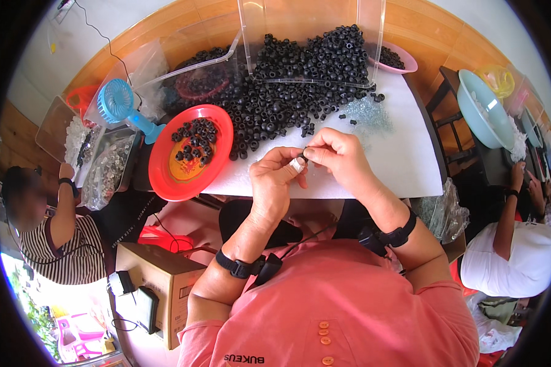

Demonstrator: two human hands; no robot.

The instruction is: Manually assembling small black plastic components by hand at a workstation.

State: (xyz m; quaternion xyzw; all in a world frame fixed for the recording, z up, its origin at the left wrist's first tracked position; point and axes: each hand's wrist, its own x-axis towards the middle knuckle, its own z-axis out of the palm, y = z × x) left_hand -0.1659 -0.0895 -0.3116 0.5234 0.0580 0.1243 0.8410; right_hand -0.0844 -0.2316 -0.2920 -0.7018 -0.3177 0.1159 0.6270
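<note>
My left hand point(271, 183) and my right hand point(344, 160) meet over the near edge of the white tabletop. Their thumbs and fingertips pinch one small black part point(304, 157), mostly covered by the fingers. White tape point(297, 164) wraps a digit of my left hand. Just beyond my hands spreads a big heap of small black hollow plastic parts point(275, 110), spilling out of a clear bin point(373, 55) lying on its side. Small clear pieces point(367, 115) are scattered to the right of the heap. At left, a red plate point(159, 165) holds several more black parts.
A blue handheld fan point(116, 101) stands left of the red plate, beside bags of clear parts point(107, 174). A pink bowl point(404, 59) sits at the back right. People work at left point(61, 244) and right point(508, 257). A cardboard box point(153, 275) stands below left.
</note>
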